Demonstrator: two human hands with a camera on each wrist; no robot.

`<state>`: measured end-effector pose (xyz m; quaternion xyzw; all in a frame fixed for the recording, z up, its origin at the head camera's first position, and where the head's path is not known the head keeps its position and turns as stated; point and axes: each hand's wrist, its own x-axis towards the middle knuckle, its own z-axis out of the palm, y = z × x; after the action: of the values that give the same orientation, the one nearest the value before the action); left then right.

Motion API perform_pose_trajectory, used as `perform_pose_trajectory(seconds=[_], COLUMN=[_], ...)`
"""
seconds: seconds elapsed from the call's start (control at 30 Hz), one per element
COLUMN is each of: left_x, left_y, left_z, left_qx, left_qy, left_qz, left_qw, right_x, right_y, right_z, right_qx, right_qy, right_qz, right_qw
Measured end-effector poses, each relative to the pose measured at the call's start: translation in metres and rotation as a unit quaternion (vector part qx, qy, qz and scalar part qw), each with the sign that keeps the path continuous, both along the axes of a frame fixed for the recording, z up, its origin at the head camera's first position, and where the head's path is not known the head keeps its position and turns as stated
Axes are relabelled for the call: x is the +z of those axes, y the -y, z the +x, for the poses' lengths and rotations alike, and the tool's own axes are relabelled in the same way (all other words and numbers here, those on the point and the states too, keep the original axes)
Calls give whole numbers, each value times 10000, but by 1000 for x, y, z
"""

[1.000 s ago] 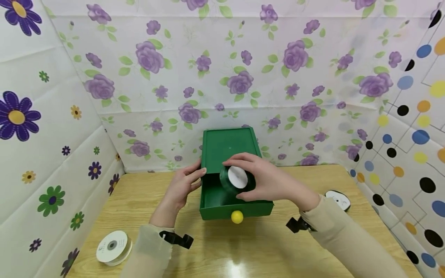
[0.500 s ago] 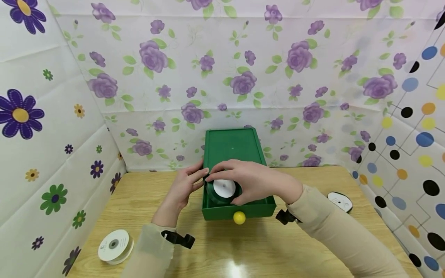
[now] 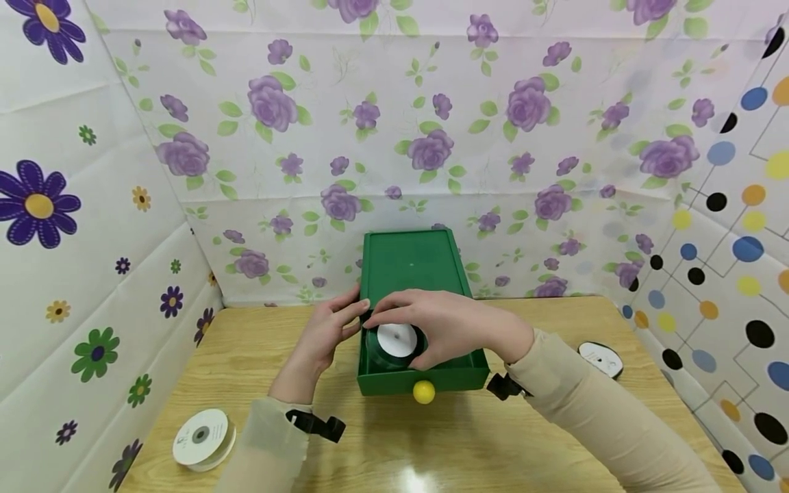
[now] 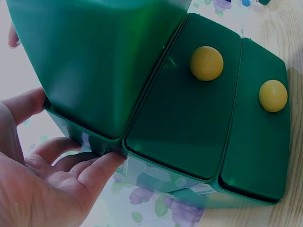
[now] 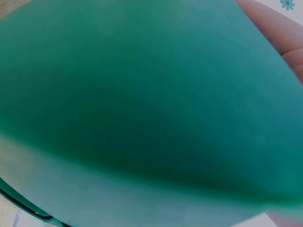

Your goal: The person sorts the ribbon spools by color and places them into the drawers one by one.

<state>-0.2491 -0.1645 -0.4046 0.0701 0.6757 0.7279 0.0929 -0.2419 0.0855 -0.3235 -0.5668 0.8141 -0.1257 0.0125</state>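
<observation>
A green drawer cabinet [image 3: 411, 263] stands at the back of the table, its top drawer [image 3: 453, 380] pulled out by a yellow knob [image 3: 423, 392]. Inside the drawer, toward its left side, sits a spool of dark green ribbon [image 3: 394, 342] with a white round face. My right hand [image 3: 453, 325] grips this spool from above, fingers at its far rim and thumb at the near one. My left hand [image 3: 329, 329] rests against the cabinet's left side, thumb near the top front corner. In the left wrist view, its fingertips [image 4: 111, 161] touch the side beside the drawer fronts.
A white spool [image 3: 200, 436] lies at the table's front left. Toward the right edge is a flat black-and-white item [image 3: 600, 359]. Two lower drawers [image 4: 184, 99] with yellow knobs are closed. A flowered sheet [image 3: 339, 137] hangs behind the cabinet. Blurred green fills the right wrist view.
My right hand has moved left and down, bringing the tilted ribbon spool into the drawer, where its white face now points up. My left hand stays on the cabinet's side.
</observation>
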Motion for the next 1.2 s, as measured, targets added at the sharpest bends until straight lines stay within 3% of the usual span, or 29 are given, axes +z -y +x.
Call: perform_pose_trajectory(seconds=[0.33, 0.63, 1.2], left_x=[0, -3, -2], left_y=[0, 0, 0], left_z=[0, -1, -3], left_qx=[2, 29, -7], left_qy=[-13, -14, 18], left_qz=[33, 82, 61], left_qw=[10000, 10000, 10000], right_x=[-1, -7, -14], right_y=[5, 12, 22], right_z=[-3, -1, 1], right_qx=[127, -3, -264], right_qy=[313, 143, 84], right_qz=[372, 918, 1329], right_qw=[9987, 9957, 9907])
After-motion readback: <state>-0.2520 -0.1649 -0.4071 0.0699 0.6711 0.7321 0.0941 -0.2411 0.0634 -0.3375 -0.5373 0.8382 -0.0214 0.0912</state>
